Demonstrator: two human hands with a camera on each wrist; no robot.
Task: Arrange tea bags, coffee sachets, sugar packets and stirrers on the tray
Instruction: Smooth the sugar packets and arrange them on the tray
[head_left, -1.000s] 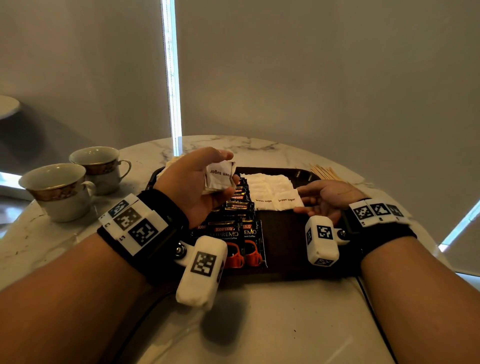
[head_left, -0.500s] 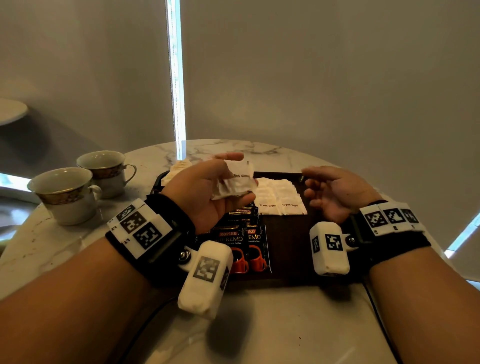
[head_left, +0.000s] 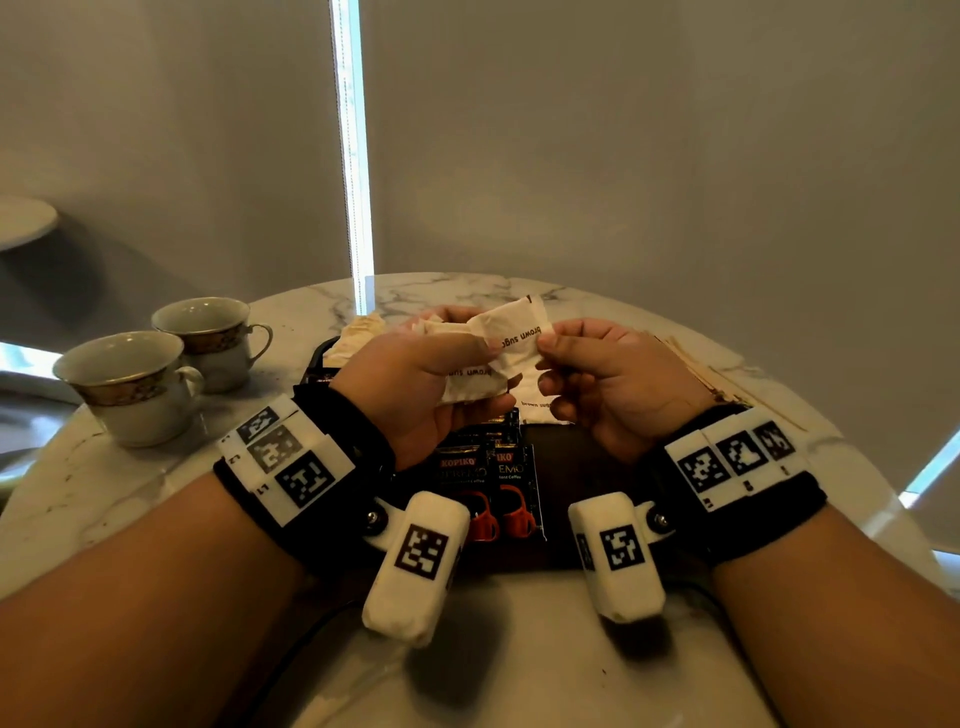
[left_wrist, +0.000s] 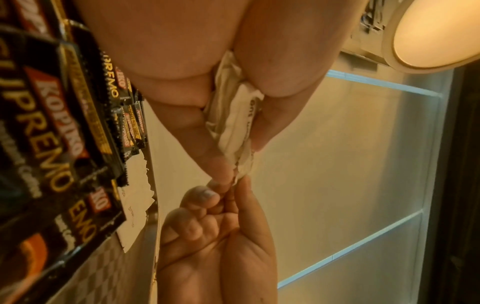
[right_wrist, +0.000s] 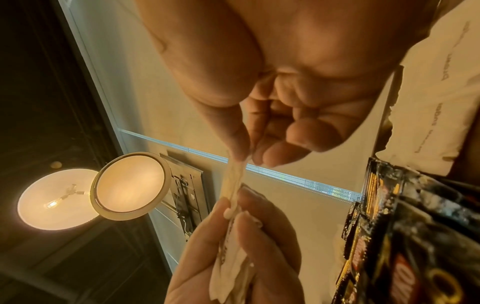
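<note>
Two cups (head_left: 156, 384) stand far left. My left hand (head_left: 426, 384) grips a small stack of sugar packets (head_left: 470, 382) above the tray (head_left: 587, 457); my right hand (head_left: 613, 379) pinches the top packet (head_left: 514, 332). A careless pull could drag extras loose. Coffee sachets (head_left: 485, 467): at least two. Stirrers (head_left: 696, 364): uncountable.

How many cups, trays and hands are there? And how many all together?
Cups: 2
Tray: 1
Hands: 2, the left hand and the right hand
Total: 5
</note>
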